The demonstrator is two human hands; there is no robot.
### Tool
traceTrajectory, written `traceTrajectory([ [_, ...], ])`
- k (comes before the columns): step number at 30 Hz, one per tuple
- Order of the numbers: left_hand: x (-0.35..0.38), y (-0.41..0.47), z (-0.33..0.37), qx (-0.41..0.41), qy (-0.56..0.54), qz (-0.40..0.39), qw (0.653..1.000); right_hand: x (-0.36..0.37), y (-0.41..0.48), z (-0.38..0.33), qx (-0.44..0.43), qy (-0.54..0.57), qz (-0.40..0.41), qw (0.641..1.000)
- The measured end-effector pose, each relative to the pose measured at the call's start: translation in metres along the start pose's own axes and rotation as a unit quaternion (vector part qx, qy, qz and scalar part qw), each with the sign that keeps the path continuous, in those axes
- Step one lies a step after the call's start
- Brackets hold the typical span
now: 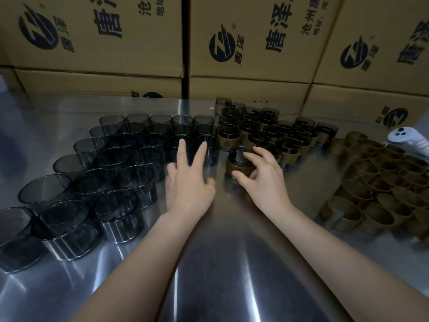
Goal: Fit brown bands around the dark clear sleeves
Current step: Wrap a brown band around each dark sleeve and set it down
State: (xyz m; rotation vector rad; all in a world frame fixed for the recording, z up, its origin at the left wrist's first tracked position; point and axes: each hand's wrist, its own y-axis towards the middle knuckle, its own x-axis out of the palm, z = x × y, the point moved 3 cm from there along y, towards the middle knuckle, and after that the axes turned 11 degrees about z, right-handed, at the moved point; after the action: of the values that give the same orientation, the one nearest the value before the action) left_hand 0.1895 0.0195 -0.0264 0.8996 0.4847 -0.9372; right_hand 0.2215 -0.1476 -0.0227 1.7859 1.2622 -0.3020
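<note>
While the right hand (263, 182) grips a banded sleeve (235, 167), the left hand (189, 182) hovers. Its fingers (181, 148) are spread, empty.

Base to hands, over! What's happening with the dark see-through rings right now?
Left hand open, two fingers stretched toward bare sleeves. Right hand grips banded sleeve on table. Nothing blocking.

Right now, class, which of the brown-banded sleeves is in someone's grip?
The banded sleeve standing alone, nearest the camera: the right hand curls round it. The other banded sleeves sit packed behind it, untouched.
</note>
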Motion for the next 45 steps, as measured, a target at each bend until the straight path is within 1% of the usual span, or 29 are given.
traceTrajectory([
  [2,0.004,0.0,0.0,0.017,0.045,-0.006,0.999,0.001,-0.001,0.0,-0.004,0.002,-0.002,1.0],
  [6,0.008,0.003,-0.003,0.021,0.07,0.001,0.997,0.001,-0.001,0.001,-0.013,0.016,-0.011,1.0],
  [11,0.012,0.007,0.003,0.04,0.126,0.005,0.991,0.0,-0.002,0.001,-0.025,0.025,-0.011,0.999],
  [15,0.01,0.008,0.005,0.033,0.091,0.019,0.995,0.001,0.0,0.004,-0.033,0.026,-0.008,0.999],
  [19,0.004,0.008,0.005,0.034,0.041,0.054,0.997,0.003,0.001,0.006,-0.045,0.026,0.002,0.999],
  [24,-0.001,0.007,0.008,0.037,0.022,0.082,0.996,0.002,0.001,0.006,-0.06,0.025,0.014,0.998],
  [31,-0.01,0.005,0.012,0.03,0.064,0.064,0.995,0.0,0.004,0.007,-0.06,0.018,0.015,0.998],
  [37,-0.022,0.003,0.014,0.007,0.067,0.033,0.997,-0.006,0.005,0.006,-0.072,0.056,0.011,0.996],
  [41,-0.03,0.003,0.017,-0.002,0.08,0.013,0.997,-0.017,0.009,0.008,-0.063,0.066,0.049,0.995],
  [45,-0.034,0.0,0.021,0.0,0.075,0.007,0.997,-0.04,0.016,0.013,-0.021,0.003,0.127,0.992],
])
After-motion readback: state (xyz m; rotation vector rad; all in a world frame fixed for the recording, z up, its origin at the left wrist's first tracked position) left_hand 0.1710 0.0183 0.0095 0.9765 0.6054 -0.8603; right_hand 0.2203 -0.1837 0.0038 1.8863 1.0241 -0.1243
